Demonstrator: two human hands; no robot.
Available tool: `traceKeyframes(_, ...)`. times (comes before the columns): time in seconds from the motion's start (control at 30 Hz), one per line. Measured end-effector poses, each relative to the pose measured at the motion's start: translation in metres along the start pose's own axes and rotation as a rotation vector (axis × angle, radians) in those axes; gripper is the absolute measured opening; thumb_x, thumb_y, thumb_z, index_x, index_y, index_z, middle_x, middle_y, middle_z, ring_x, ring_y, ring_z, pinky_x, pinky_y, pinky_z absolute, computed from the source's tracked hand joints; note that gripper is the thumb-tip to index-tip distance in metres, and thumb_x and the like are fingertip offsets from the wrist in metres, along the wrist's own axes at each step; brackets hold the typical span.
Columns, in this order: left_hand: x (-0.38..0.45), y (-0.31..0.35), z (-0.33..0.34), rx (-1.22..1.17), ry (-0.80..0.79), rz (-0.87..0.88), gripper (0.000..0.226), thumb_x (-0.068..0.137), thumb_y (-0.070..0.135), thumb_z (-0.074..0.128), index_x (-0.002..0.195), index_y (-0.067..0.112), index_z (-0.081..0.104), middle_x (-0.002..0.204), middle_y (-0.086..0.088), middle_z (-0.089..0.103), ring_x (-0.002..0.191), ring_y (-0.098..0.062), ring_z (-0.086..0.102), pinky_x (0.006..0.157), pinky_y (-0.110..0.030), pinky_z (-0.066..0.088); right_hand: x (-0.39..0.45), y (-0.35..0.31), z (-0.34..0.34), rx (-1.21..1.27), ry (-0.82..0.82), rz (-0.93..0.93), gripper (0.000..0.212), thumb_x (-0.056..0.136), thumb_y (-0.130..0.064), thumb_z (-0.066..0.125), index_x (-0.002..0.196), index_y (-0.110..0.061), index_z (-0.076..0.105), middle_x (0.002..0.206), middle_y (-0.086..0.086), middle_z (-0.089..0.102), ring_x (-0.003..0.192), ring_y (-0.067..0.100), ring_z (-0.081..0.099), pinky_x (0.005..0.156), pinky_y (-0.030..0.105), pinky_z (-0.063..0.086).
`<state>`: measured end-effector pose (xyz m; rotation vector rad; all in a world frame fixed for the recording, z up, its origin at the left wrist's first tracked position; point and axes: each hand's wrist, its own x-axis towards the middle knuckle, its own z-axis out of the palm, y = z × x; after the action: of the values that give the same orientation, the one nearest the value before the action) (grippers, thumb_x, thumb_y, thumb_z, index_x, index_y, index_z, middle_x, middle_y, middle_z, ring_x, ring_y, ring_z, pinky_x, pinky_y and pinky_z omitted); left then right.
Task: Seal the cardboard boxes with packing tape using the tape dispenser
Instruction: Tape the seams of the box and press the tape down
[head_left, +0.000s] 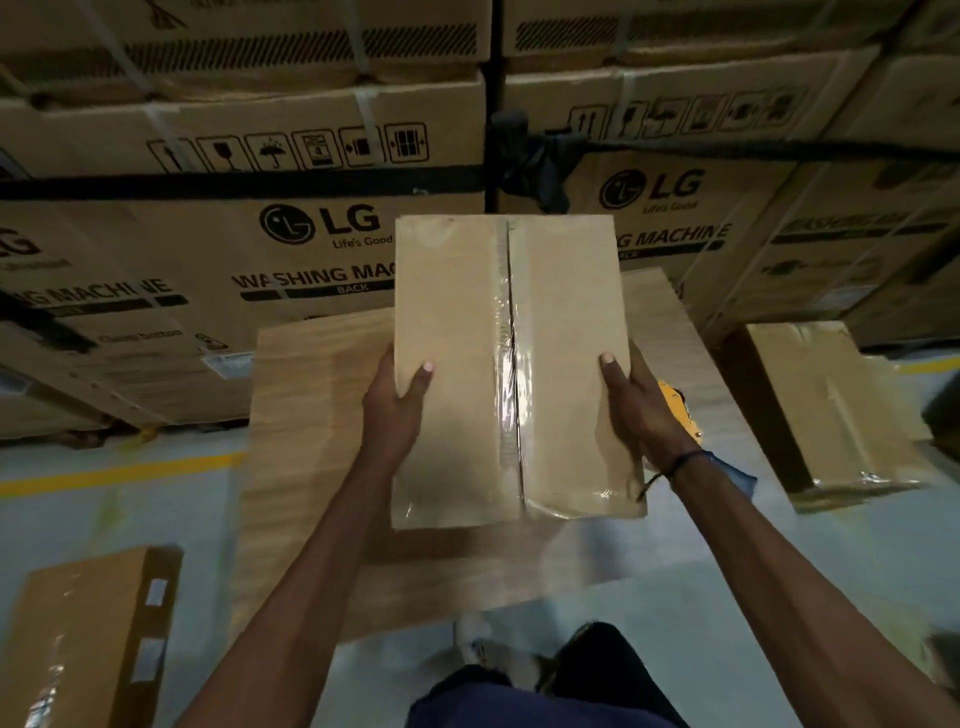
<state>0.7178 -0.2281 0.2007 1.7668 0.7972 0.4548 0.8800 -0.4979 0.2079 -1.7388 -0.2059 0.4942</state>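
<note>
At far left, a taped carton (88, 639) is lying on the floor (156, 519). We are holding the sealed box (511, 364) above a larger flat carton (311, 441); clear tape (511, 395) is running along its centre seam. Our left hand (400, 410) is gripping its left edge, thumb on top. Our right hand (636, 400) is gripping the right edge. The yellow tape dispenser (678, 410) is showing just behind it. Another carton (826, 410) is sitting well apart at right.
</note>
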Motion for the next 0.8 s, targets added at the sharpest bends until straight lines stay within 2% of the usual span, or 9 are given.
traceKeyframes(0.1, 0.001, 0.047, 0.003, -0.052, -0.002, 0.084, 0.051, 0.100, 0.043, 0.063, 0.147, 0.025, 0.052, 0.130, 0.009, 0.067, 0.115, -0.006, 0.063, 0.100, -0.026, 0.049, -0.005, -0.039, -0.020, 0.024, 0.023, -0.080, 0.050, 0.108, -0.039, 0.051, 0.156, -0.027, 0.040, 0.139, -0.005, 0.064, 0.119, 0.006, 0.066, 0.094, 0.026, 0.058)
traceKeyframes(0.2, 0.002, 0.094, 0.021, -0.081, -0.035, 0.145, 0.049, 0.100, 0.048, 0.062, 0.143, 0.027, 0.055, 0.128, 0.010, 0.067, 0.113, -0.006, 0.064, 0.100, -0.033, 0.052, -0.016, -0.074, -0.051, 0.070, 0.071, -0.160, 0.050, 0.109, -0.035, 0.049, 0.156, -0.020, 0.041, 0.137, -0.001, 0.064, 0.115, 0.005, 0.068, 0.085, 0.020, 0.059)
traceKeyframes(0.3, 0.000, 0.132, 0.052, -0.131, -0.099, 0.202, 0.050, 0.099, 0.052, 0.061, 0.144, 0.031, 0.054, 0.127, 0.014, 0.066, 0.110, 0.003, 0.062, 0.096, -0.029, 0.053, -0.030, -0.093, -0.094, 0.049, 0.170, -0.159, 0.053, 0.104, -0.050, 0.054, 0.152, -0.029, 0.046, 0.136, -0.008, 0.066, 0.121, 0.007, 0.066, 0.103, 0.040, 0.055)
traceKeyframes(0.37, -0.007, 0.156, 0.079, -0.155, -0.172, 0.237, 0.051, 0.098, 0.054, 0.061, 0.144, 0.032, 0.053, 0.127, 0.016, 0.065, 0.108, 0.008, 0.061, 0.089, -0.024, 0.053, -0.046, -0.097, -0.127, 0.089, 0.246, -0.175, 0.055, 0.101, -0.057, 0.057, 0.150, -0.034, 0.048, 0.137, -0.007, 0.066, 0.124, 0.014, 0.065, 0.105, 0.050, 0.053)
traceKeyframes(0.43, -0.019, 0.180, 0.111, -0.169, -0.262, 0.270, 0.049, 0.099, 0.053, 0.060, 0.144, 0.035, 0.052, 0.125, 0.019, 0.064, 0.105, 0.012, 0.060, 0.080, -0.015, 0.051, -0.067, -0.099, -0.159, 0.133, 0.350, -0.205, 0.050, 0.105, -0.051, 0.055, 0.150, -0.032, 0.048, 0.140, -0.003, 0.065, 0.127, 0.019, 0.064, 0.105, 0.049, 0.054)
traceKeyframes(0.5, -0.034, 0.199, 0.145, -0.180, -0.345, 0.311, 0.044, 0.100, 0.050, 0.060, 0.141, 0.037, 0.053, 0.124, 0.023, 0.064, 0.104, 0.015, 0.060, 0.078, -0.010, 0.052, -0.091, -0.100, -0.195, 0.133, 0.449, -0.216, 0.046, 0.108, -0.042, 0.049, 0.152, -0.028, 0.046, 0.140, -0.003, 0.065, 0.124, 0.015, 0.066, 0.103, 0.041, 0.056)
traceKeyframes(0.63, -0.077, 0.236, 0.226, -0.169, -0.487, 0.362, 0.048, 0.100, 0.050, 0.060, 0.144, 0.032, 0.053, 0.129, 0.015, 0.064, 0.108, 0.009, 0.060, 0.085, -0.018, 0.052, -0.141, -0.081, -0.283, 0.012, 0.623, -0.211, 0.051, 0.106, -0.053, 0.048, 0.154, -0.038, 0.040, 0.147, -0.009, 0.058, 0.133, 0.012, 0.058, 0.112, 0.050, 0.048)
traceKeyframes(0.7, -0.102, 0.248, 0.269, -0.162, -0.565, 0.390, 0.051, 0.100, 0.050, 0.060, 0.146, 0.031, 0.051, 0.131, 0.013, 0.064, 0.109, 0.009, 0.059, 0.082, -0.014, 0.050, -0.169, -0.070, -0.326, -0.005, 0.682, -0.193, 0.052, 0.107, -0.051, 0.046, 0.156, -0.039, 0.037, 0.151, -0.008, 0.054, 0.136, 0.014, 0.054, 0.113, 0.049, 0.046)
traceKeyframes(0.8, -0.149, 0.265, 0.335, -0.171, -0.659, 0.402, 0.052, 0.099, 0.052, 0.061, 0.146, 0.031, 0.052, 0.133, 0.011, 0.065, 0.112, 0.003, 0.061, 0.087, -0.022, 0.054, -0.214, -0.053, -0.387, 0.008, 0.766, -0.176, 0.053, 0.107, -0.050, 0.044, 0.158, -0.040, 0.035, 0.151, -0.007, 0.053, 0.135, 0.014, 0.054, 0.111, 0.044, 0.047)
